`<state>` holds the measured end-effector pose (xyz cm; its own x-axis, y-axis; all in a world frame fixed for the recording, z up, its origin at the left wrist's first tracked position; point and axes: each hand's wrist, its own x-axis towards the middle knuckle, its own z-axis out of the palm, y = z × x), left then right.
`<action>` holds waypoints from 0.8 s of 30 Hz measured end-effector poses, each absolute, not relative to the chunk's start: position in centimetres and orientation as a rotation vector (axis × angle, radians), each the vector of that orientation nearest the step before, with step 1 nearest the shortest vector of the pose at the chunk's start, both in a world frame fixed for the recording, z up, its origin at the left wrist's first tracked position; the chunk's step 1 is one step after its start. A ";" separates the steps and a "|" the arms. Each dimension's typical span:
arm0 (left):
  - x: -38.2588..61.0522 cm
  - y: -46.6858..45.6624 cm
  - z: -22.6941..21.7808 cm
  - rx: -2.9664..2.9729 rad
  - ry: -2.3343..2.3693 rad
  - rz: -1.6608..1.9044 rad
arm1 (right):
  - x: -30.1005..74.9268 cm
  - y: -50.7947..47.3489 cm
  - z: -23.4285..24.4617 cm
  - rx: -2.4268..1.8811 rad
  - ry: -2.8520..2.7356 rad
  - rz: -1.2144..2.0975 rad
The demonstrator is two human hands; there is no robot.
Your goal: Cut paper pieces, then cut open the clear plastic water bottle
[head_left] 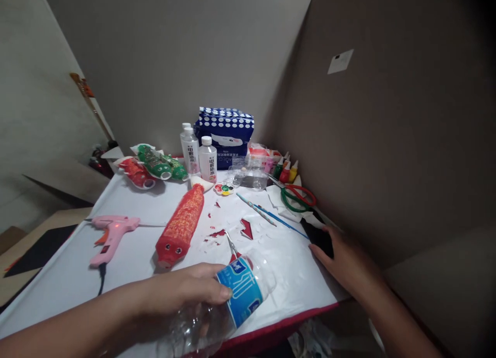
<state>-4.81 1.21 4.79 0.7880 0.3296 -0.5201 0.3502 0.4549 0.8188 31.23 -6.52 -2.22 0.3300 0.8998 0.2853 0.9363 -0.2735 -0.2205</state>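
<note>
Three white bottles (207, 158), three fish (180, 226), one glue gun (112, 233).

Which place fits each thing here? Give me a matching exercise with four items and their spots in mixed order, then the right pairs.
Things:
1. clear plastic bottle
2. pink glue gun
3. red and green scissors
4. blue dotted pack

Places:
A. at the back of the table, behind the white bottles
B. held in the left hand at the near edge
C. lying near the table's left side, cord trailing toward the near edge
D. near the right wall, beyond the right hand

Pairs: 1-B, 2-C, 3-D, 4-A
</note>
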 end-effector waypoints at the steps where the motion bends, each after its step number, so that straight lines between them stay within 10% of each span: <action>1: -4.8 1.1 4.8 1.116 0.707 0.001 | 31.1 -6.2 -2.1 -2.246 -1.646 -0.129; 24: -4.6 1.1 2.2 1.014 0.779 0.092 | 31.5 -7.6 -3.3 -2.237 -1.526 -0.021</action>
<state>-4.64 1.11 2.17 0.7319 0.4127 -0.5422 0.2753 0.5488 0.7893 31.47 -7.61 -3.26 0.3938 0.8848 0.2491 0.8913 -0.3014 -0.3387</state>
